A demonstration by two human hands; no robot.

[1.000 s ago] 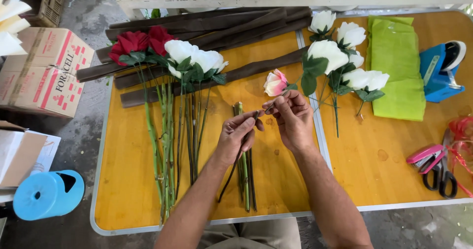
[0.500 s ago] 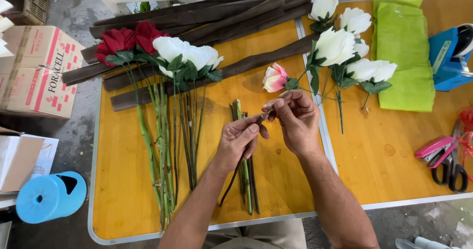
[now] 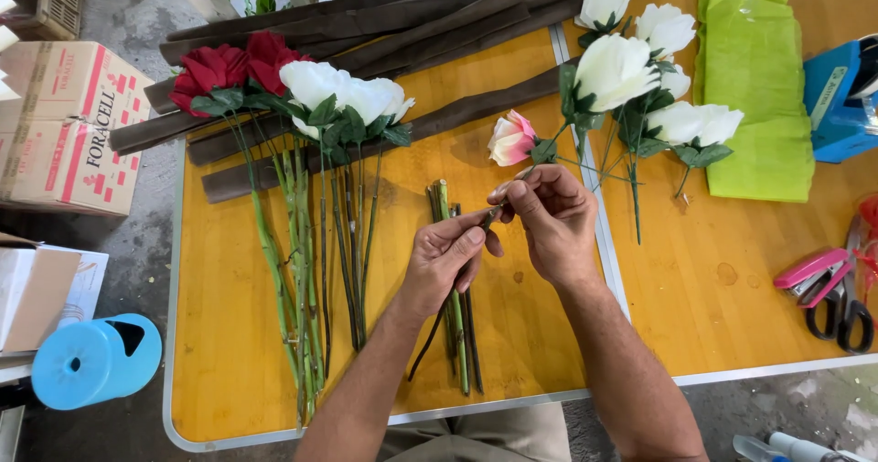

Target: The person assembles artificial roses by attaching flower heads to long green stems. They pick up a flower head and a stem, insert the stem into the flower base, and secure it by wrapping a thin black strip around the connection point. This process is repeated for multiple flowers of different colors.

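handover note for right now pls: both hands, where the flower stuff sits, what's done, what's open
Left hand: pinched on the lower end of the pink rose stem.
Right hand: fingertips on the same stem just above the left hand; the pink rose head points up and away over the table.
On the orange table: loose green stems under the left hand; finished red roses and white roses lie to the left, more white roses to the right.
Scissors lie at the right edge.
Done: several stemmed flowers laid out.
Open: the pink rose is in hand, not laid down.
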